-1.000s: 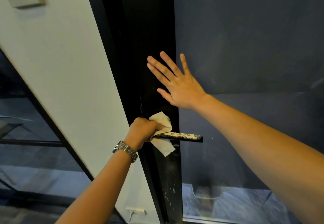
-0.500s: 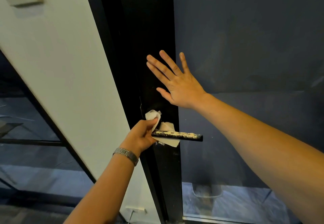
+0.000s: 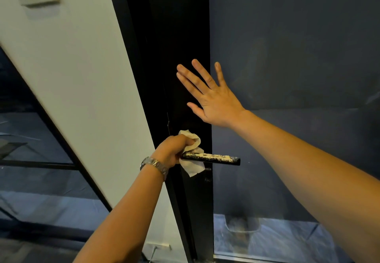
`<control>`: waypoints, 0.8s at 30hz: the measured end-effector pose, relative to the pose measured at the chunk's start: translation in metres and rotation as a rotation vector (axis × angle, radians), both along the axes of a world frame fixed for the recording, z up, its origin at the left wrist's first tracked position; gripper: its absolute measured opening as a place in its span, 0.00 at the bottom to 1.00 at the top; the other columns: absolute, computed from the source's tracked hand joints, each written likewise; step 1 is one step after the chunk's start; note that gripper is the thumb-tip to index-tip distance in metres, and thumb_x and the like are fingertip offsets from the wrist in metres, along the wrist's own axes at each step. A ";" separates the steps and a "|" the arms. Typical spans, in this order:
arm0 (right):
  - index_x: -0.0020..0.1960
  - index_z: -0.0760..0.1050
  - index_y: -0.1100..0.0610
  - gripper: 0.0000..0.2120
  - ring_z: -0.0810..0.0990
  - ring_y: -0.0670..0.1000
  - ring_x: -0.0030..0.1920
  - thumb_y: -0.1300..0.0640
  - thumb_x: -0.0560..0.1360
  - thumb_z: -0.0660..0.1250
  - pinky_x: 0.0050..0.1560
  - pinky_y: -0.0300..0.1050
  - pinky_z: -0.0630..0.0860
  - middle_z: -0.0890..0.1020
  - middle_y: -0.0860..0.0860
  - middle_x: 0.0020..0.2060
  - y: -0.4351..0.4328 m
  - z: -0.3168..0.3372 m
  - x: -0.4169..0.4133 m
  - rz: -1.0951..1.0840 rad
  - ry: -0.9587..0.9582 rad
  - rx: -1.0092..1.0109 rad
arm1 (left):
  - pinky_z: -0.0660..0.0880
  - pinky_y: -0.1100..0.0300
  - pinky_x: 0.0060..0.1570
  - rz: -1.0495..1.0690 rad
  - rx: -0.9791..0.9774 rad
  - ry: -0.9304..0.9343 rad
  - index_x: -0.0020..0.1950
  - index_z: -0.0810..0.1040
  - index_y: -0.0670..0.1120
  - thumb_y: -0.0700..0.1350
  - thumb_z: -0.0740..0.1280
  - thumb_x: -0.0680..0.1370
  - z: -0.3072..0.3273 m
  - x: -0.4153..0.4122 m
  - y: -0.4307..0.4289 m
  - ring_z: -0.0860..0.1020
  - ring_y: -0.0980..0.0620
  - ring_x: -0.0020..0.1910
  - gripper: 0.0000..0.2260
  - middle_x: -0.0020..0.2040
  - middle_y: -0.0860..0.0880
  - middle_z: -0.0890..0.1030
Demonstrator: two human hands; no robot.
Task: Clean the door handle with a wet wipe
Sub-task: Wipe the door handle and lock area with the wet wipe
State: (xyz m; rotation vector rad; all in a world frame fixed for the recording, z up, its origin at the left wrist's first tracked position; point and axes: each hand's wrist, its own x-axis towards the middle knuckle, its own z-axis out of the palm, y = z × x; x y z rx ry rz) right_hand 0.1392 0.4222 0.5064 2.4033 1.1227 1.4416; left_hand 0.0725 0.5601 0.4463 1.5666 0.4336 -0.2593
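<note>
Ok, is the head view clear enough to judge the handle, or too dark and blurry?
Head view: dim, the black door frame swallows detail; the pale-speckled door handle reads sharp; the wide-angle lens slants the edge of the wall.

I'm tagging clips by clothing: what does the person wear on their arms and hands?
Both forearms are bare, no sleeves in view. A silver metal-link watch sits on the left wrist. The left hand and right hand are ungloved, and no ring shows on the right hand.
</note>
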 end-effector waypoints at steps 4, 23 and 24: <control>0.76 0.51 0.56 0.30 0.49 0.56 0.75 0.45 0.78 0.54 0.71 0.65 0.45 0.58 0.53 0.76 0.000 0.000 0.000 0.000 0.006 -0.007 | 0.80 0.49 0.34 0.085 -0.571 0.070 0.45 0.75 0.40 0.38 0.63 0.77 -0.006 -0.013 0.010 0.80 0.44 0.39 0.03 0.37 0.42 0.81; 0.76 0.53 0.56 0.30 0.51 0.57 0.75 0.45 0.78 0.55 0.71 0.65 0.45 0.59 0.53 0.76 -0.001 0.001 -0.002 -0.009 -0.007 -0.003 | 0.73 0.61 0.33 0.006 1.173 -0.134 0.43 0.74 0.42 0.54 0.67 0.71 0.018 0.003 -0.027 0.74 0.51 0.32 0.14 0.33 0.48 0.73; 0.76 0.53 0.56 0.30 0.51 0.57 0.75 0.45 0.78 0.55 0.71 0.65 0.45 0.59 0.53 0.76 -0.001 0.001 -0.001 -0.009 -0.009 -0.003 | 0.73 0.61 0.33 0.002 1.212 -0.130 0.42 0.73 0.42 0.52 0.68 0.70 0.019 0.002 -0.028 0.74 0.51 0.32 0.13 0.32 0.48 0.72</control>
